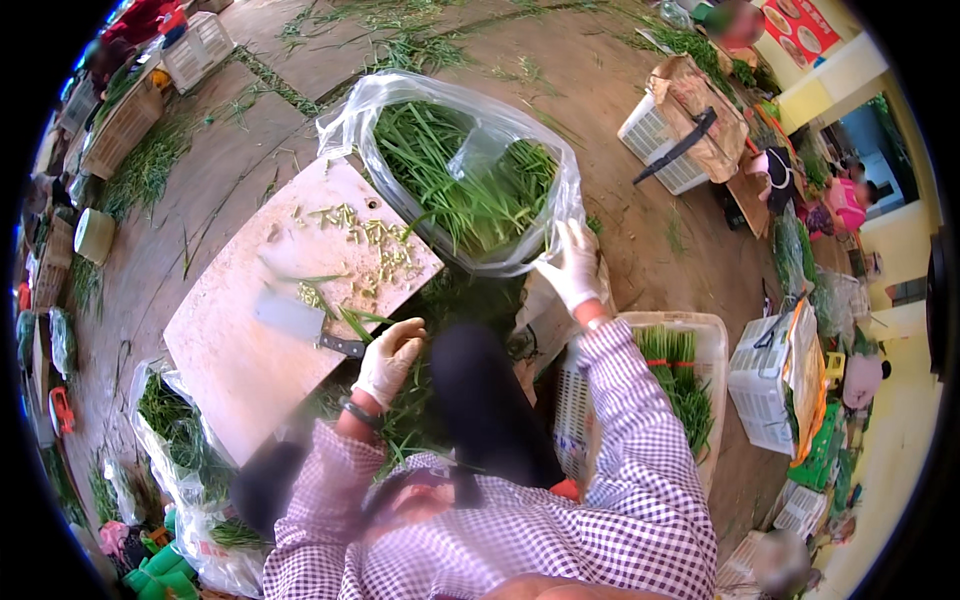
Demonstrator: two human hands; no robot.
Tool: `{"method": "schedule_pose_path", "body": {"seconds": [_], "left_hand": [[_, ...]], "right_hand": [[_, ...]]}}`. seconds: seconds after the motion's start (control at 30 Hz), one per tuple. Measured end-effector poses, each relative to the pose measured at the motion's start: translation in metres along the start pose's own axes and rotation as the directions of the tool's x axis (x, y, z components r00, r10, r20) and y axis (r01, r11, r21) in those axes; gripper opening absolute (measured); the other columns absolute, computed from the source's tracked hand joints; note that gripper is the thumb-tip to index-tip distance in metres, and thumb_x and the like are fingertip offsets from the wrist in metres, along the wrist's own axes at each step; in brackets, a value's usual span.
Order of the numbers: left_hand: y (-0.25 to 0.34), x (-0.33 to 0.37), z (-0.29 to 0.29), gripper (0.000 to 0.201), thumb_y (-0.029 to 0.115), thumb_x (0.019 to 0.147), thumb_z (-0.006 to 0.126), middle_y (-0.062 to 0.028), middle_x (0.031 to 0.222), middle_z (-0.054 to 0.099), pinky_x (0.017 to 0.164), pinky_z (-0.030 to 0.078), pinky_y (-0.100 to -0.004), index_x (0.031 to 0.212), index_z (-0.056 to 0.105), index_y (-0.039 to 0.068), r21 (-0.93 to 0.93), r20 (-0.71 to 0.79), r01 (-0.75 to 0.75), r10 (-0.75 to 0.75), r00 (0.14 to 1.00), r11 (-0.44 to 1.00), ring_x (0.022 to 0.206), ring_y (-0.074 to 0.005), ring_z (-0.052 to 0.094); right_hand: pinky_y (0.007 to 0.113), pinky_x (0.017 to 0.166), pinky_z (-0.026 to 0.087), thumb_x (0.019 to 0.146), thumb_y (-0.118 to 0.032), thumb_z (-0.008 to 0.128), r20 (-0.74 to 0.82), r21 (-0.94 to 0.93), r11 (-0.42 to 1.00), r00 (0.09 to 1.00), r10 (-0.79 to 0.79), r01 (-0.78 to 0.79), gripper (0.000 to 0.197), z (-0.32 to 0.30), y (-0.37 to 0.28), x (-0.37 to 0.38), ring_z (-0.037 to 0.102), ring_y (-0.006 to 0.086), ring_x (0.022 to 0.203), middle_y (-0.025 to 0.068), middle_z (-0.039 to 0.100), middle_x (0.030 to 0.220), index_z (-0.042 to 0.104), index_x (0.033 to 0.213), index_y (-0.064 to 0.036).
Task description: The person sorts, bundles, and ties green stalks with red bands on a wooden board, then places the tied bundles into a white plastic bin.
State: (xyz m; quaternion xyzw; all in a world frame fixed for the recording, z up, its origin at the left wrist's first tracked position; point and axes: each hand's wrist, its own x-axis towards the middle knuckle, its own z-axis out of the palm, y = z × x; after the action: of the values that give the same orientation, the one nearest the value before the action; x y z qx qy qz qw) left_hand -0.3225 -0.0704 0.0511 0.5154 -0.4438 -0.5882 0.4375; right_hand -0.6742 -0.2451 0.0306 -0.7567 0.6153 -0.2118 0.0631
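A clear plastic bag [345,112] stands ahead of me, full of long green leafy stalks [450,170]. My right hand [572,268], in a pale glove, pinches its near right rim between thumb and fingers. My left hand [388,362], gloved too, is closed with curled fingers beside the right edge of a large pale cutting board [240,340]. Whatever those fingers hold cannot be made out. Close to that hand, the dark handle of a cleaver [290,316] points toward me, its blade flat on the board. Short cut stalk ends [370,245] are scattered across the board's far right part.
Right of my knees, a white crate [715,390] holds bundled green stalks [672,350]. Another filled plastic bag [180,430] stands at the lower left. A crate with brown sacking [690,120] is far right. Loose greens [150,175] litter the floor; other people are around the edges.
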Motion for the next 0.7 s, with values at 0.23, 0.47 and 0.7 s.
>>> {"method": "schedule_pose_path", "body": {"seconds": [0.23,0.47,0.7], "left_hand": [[-0.009,0.047,0.026,0.044,0.022,0.095,0.064,-0.0084,0.112,0.067,0.09,0.049,-0.0264,0.131,0.055,-0.002,-0.163,0.012,0.067,-0.066,0.998,0.984,0.1,-0.0137,0.061],[-0.012,0.096,0.038,0.04,0.019,0.095,0.062,-0.009,0.108,0.067,0.089,0.05,-0.0279,0.127,0.058,-0.004,-0.103,0.015,0.031,-0.029,0.999,0.994,0.094,-0.0146,0.062],[-0.033,0.147,0.052,0.05,0.012,0.093,0.063,-0.0076,0.126,0.059,0.094,0.047,-0.029,0.139,0.048,0.001,-0.06,-0.099,-0.119,0.113,0.989,0.991,0.107,-0.015,0.057]], "right_hand": [[0.041,0.12,0.019,0.067,-0.069,0.075,0.351,-0.328,0.899,0.847,0.4,-0.288,0.129,0.093,-0.077,0.11,0.016,0.0331,0.149,0.0216,0.013,0.161,0.003,0.157,-0.0102],[0.045,0.098,0.047,0.066,-0.043,0.083,0.316,-0.333,0.897,0.862,0.397,-0.291,0.116,0.113,-0.074,0.125,0.054,0.0375,0.121,0.0225,0.045,0.138,0.015,0.154,-0.0094],[0.044,0.093,0.052,0.073,-0.026,0.078,0.263,-0.264,0.889,0.859,0.439,-0.374,0.08,0.139,-0.041,0.141,0.063,0.0389,0.107,0.0229,0.055,0.122,0.04,0.14,-0.0028]]}}
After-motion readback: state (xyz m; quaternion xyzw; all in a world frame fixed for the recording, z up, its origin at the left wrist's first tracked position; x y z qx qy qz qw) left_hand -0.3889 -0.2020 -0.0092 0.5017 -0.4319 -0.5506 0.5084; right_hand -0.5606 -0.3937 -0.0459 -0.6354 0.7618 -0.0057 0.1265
